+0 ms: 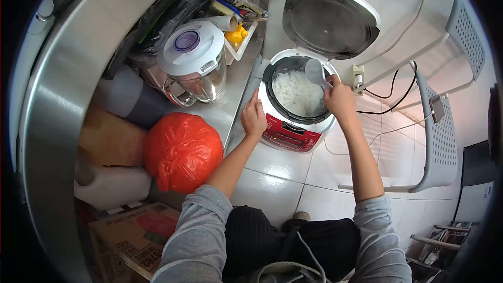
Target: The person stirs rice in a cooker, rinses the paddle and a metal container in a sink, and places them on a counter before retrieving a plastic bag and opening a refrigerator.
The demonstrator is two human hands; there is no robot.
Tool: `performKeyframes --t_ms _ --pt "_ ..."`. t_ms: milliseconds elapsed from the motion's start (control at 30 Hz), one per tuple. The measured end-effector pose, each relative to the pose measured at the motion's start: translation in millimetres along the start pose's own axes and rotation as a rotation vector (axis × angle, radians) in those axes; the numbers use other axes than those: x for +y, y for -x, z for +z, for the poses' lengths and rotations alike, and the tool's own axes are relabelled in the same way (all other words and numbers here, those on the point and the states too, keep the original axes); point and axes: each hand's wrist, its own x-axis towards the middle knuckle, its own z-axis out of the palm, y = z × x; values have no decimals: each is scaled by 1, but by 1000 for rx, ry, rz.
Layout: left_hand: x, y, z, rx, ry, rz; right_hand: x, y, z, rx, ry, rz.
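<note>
A white and red rice cooker (290, 135) stands with its lid (331, 21) raised, and white rice (293, 91) fills much of its dark inner pot. My right hand (339, 98) is closed round the handle of a pale rice paddle (316, 72), whose blade is over the rice at the pot's upper right. Against the cooker's left outer side rests my left hand (253, 117), fingers stretched out and holding nothing.
On the steel shelf (233, 86) at the left are a blender (194, 57), a red plastic bag (183, 149) and a white jug (112, 186). A cardboard box (139, 236) lies lower left. To the right are a grey plastic chair (443, 141) and cables.
</note>
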Motion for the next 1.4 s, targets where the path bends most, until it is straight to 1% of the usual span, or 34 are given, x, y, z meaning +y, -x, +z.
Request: performKeyframes --t_ms 33,100,167,333,400,733,833,967,1033,1133,1267,1333,1400 --pt "0 0 0 0 4 -1 5 1 -6 13 -15 40" --pt "0 0 -1 -2 -7 17 24 2 -13 33 -53 25" --pt "2 0 -2 -15 -2 4 41 8 -23 42 -140 77" --pt "2 0 -2 -48 10 -34 64 21 -51 -16 -124 202" --pt "2 0 -2 -51 4 -39 69 25 -55 -22 -122 209" --pt "4 0 -2 -35 -7 -35 46 28 -66 -97 -145 249" --pt "5 0 -4 -66 -22 -82 50 28 -64 -93 -140 234" --pt "5 0 -3 -52 -21 -63 59 29 -60 -84 -152 216" --pt "5 0 -3 -46 -3 -61 62 29 -58 -46 -178 170" --pt "5 0 -3 -48 -8 -63 55 29 -64 -91 -164 216" --pt "4 0 -2 -48 -14 -78 54 29 -64 -89 -156 213" --pt "0 0 1 29 2 7 56 29 -63 -90 -174 207" --pt "-2 0 1 19 5 -5 56 29 -64 -91 -163 201"
